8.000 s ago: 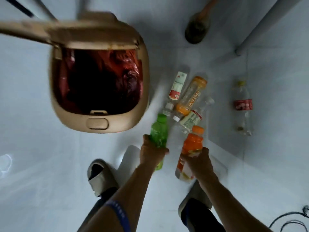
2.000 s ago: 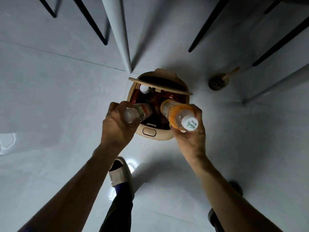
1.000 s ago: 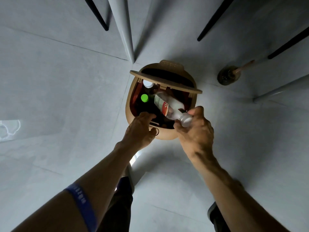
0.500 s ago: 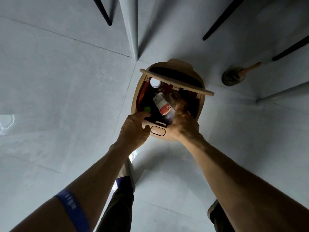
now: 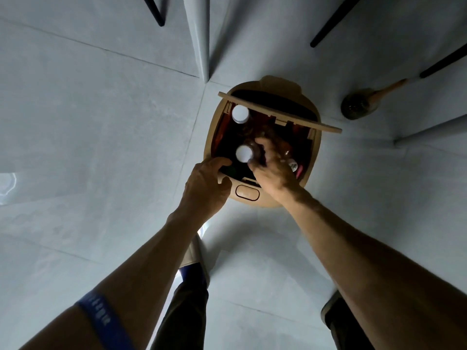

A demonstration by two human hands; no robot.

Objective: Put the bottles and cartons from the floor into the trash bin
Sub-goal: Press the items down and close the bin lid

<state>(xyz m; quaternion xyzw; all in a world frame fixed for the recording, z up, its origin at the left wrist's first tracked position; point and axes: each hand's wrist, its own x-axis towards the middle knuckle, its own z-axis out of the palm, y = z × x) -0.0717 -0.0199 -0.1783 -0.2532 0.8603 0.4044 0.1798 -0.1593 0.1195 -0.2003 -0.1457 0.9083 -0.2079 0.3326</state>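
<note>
The beige trash bin [image 5: 312, 157] stands on the pale tiled floor with its lid [image 5: 278, 112] tipped up at the back. Inside, against the red liner, a white-capped bottle [image 5: 240, 114] stands at the far left. My right hand [image 5: 274, 170] reaches into the bin, fingers closed around a clear bottle [image 5: 244, 153] whose white cap points up at me. A small labelled bottle [image 5: 293, 166] shows beside my right wrist. My left hand [image 5: 206, 185] grips the bin's front left rim, thumb outside and fingers over the edge. No bottles or cartons lie on the floor in view.
A brush with a wooden handle [image 5: 358, 105] lies on the floor right of the bin. Black furniture legs [image 5: 336, 20] and a pale post [image 5: 199, 36] rise behind it. My slippered feet [image 5: 197, 251] stand just below the bin.
My right hand has gone from holding the clear bottle above the bin to pushing it down inside, and the bottle has turned cap-up. My left hand stays on the front rim.
</note>
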